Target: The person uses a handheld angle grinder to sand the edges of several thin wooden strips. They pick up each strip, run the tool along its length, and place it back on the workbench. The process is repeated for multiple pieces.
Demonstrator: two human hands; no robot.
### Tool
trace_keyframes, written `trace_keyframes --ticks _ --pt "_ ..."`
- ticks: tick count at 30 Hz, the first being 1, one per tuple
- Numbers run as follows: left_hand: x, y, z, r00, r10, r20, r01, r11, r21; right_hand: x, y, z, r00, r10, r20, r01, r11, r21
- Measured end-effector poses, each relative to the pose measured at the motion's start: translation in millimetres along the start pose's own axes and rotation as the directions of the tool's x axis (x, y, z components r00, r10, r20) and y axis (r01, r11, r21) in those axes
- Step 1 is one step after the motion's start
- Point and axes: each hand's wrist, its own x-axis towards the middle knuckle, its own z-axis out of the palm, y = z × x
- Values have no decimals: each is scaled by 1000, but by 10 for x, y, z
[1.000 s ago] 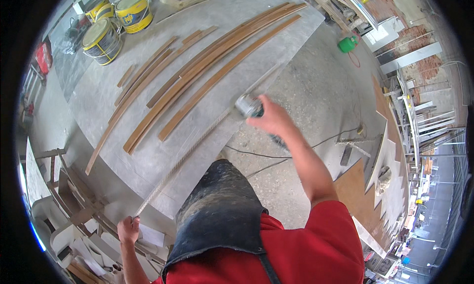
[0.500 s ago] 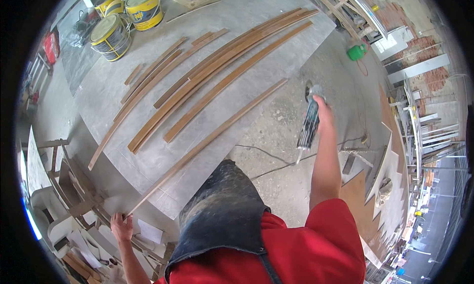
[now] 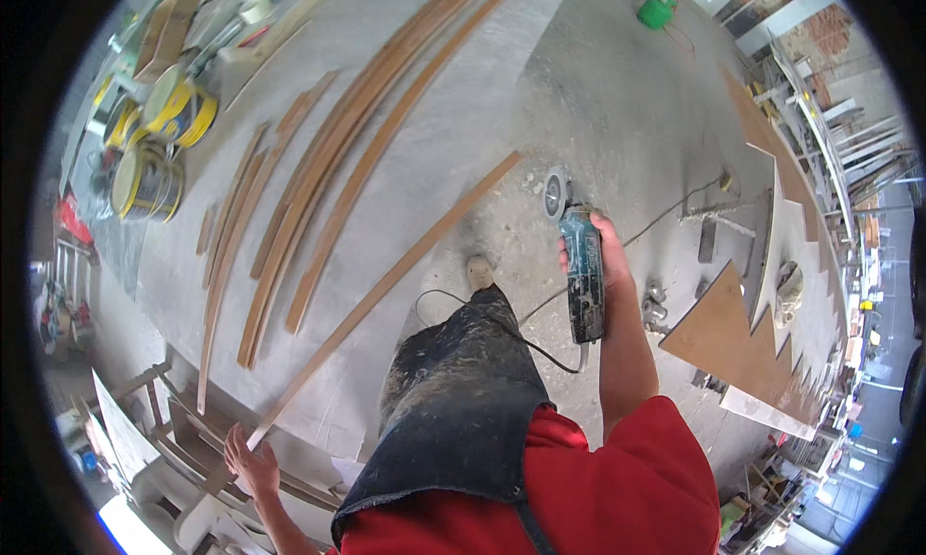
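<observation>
While your right hand [image 3: 612, 258] wraps the body of the grinder [image 3: 583, 275], its disc [image 3: 555, 195] sits just beyond those fingers, apart from the wooden strip [image 3: 386, 287]. That strip slants from your left hand [image 3: 254, 466] to a far end ahead and left of your right one. Your left hand is open, fingers spread, the strip's near end at the gap by your thumb; how firmly you press it, I cannot tell. A surer pinch there would probably steady the wood, and the full wrap on your right suits a heavy tool. Mind the cord [image 3: 552, 359], which trails leftward from below your right hand: it is best held clear of the disc and of your shoe [image 3: 479, 273], which shows between your hands, further ahead
</observation>
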Motion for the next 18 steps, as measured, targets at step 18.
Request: trace_keyframes --ticks 18 --pt "1682 4437 482 845 499 -192 -534 796 -285 934 -950 -156 778 580 244 -546 815 -194"
